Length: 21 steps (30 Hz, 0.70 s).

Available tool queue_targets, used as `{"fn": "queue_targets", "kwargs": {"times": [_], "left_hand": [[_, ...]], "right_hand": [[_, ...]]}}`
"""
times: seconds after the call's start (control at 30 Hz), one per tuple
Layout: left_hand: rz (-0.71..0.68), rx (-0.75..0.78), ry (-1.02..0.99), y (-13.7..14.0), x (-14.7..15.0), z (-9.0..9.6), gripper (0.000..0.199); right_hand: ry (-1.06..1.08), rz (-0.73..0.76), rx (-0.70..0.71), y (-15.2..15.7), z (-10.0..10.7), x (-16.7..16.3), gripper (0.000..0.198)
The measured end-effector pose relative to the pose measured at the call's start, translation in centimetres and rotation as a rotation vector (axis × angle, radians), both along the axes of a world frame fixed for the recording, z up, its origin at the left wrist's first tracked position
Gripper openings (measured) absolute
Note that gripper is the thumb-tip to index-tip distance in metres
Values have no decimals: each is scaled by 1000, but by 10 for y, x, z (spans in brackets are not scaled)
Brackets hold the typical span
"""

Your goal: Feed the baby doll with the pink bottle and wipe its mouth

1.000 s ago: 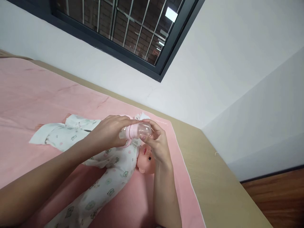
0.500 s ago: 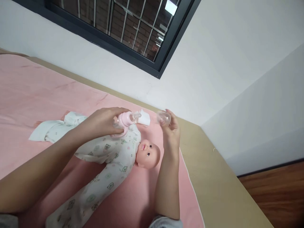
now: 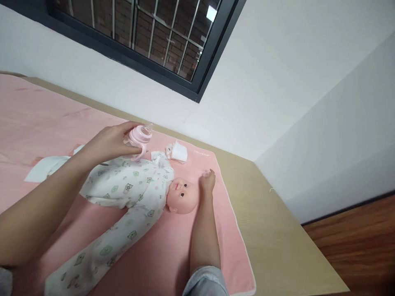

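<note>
My left hand (image 3: 119, 139) is wrapped round a pink baby bottle (image 3: 138, 139) with a clear teat, held tilted above the doll's body. A baby doll (image 3: 182, 196) in a white patterned suit lies on its back on the pink mat (image 3: 173, 255), its head to the right. Past the doll's head, down at the mat, my right hand (image 3: 209, 181) is closed round a clear bottle cap (image 3: 205, 174), mostly hidden by the fingers. A small white cloth (image 3: 179, 151) lies by the doll's raised hand.
The mat covers a wooden table (image 3: 262, 230), whose bare strip runs along the right and back. A white wall (image 3: 234, 102) rises behind it, with a dark-framed window (image 3: 197, 84) and bars outside. Brown wood (image 3: 345, 246) shows at the lower right.
My right hand has lowered the clear cap from the air down to the mat. My left hand has drawn the bottle left and up, away from the white cloth.
</note>
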<state>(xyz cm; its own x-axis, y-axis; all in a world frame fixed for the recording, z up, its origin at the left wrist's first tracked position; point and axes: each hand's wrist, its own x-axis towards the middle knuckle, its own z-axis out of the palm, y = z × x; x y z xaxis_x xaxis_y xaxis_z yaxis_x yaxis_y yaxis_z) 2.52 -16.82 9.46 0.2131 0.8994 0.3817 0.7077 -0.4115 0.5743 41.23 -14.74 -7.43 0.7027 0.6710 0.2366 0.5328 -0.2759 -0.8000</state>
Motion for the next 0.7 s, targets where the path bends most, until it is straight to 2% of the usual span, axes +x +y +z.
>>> {"fn": "queue_targets", "kwargs": {"times": [0.13,0.23,0.37,0.53,0.7], "left_hand": [[81,18,-36,23,-2,-5,55],[158,20,-1,50,-1,-14,56],[156,24,77,95,0,-35,58],[121,-135,166,139,-1,-62,63],[94,-237,178,159,3,-80,65]], "right_hand": [[66,-37,49,1,-8,4,69],[110,-78,116,2,-12,8,60],[150,-120,170,5,-17,11,53],[159,-126,156,7,-21,13,56],[120,-124,144,8,-23,13,55]]}}
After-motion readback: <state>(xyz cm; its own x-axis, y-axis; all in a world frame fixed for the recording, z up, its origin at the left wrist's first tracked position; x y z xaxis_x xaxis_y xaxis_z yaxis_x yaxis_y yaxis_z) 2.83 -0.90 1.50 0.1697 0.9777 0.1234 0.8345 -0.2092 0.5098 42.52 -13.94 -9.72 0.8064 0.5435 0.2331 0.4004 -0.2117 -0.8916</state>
